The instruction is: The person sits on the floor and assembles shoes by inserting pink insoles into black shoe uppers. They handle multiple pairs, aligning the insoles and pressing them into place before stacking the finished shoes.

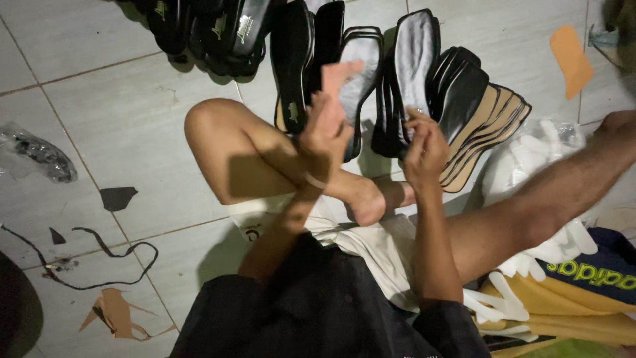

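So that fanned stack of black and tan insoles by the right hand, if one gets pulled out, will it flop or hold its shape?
Probably holds its shape: the insoles stand on edge, leaning in a fan, without sagging. They look thin and flat, so likely light. Pulling one may tip its neighbours, since they lean on each other. The right hand touches the black ones; the left hand is raised beside them.

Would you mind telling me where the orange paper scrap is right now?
In the head view, the orange paper scrap lies on the tiled floor at the upper right, right of the row of shoe soles and beyond the right hand.
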Motion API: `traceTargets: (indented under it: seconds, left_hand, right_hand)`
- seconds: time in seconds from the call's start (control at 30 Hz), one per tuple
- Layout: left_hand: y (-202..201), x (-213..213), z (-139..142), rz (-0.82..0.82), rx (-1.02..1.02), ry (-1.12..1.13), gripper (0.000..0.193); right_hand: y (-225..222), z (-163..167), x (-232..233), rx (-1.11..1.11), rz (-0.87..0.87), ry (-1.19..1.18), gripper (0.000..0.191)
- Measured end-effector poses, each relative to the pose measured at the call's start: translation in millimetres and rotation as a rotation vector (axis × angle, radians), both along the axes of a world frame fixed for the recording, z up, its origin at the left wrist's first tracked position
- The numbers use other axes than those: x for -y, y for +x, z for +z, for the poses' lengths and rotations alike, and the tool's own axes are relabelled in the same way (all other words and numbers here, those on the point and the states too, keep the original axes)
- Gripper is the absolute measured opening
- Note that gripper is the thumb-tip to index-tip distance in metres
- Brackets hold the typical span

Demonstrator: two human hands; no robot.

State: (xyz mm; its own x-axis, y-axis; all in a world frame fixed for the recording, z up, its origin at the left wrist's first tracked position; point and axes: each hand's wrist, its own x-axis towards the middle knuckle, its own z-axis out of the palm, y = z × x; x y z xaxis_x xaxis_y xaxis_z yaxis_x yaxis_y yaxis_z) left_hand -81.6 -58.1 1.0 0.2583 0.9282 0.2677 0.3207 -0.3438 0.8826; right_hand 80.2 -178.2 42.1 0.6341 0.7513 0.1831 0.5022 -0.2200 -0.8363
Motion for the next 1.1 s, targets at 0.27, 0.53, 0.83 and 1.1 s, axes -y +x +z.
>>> traceTargets:
  seconds: [0.27, 0.53, 0.83, 1.1]
  left_hand:
    - [-39.7, -15.3, 23.5, -0.389, -0.021, -0.092, 0.079]
    - [-80.3, -43.2, 12.8, -0.777, -0.208, -0.205, 0.082]
    - [-75.0, -39.5, -5.5, -0.772, -0.168, -0.034, 0.078]
    - [-70.4, -44.4, 12.9, -0.828, -0.196, -0.035, 0.079]
  right_hand:
    - [-16.3, -2.9, -27.3, -0.016, 0.438, -0.260, 0.064]
    - [-22.7, -0.2, -38.9, 0.048, 0.491, -0.314, 0.078]
    - [-21.2, -0.9, -32.6, 0.028, 0.478, -0.292, 0.078]
    - [-16.9, -26.4, -28.7, 0.041, 0.169, -0.142, 0.044]
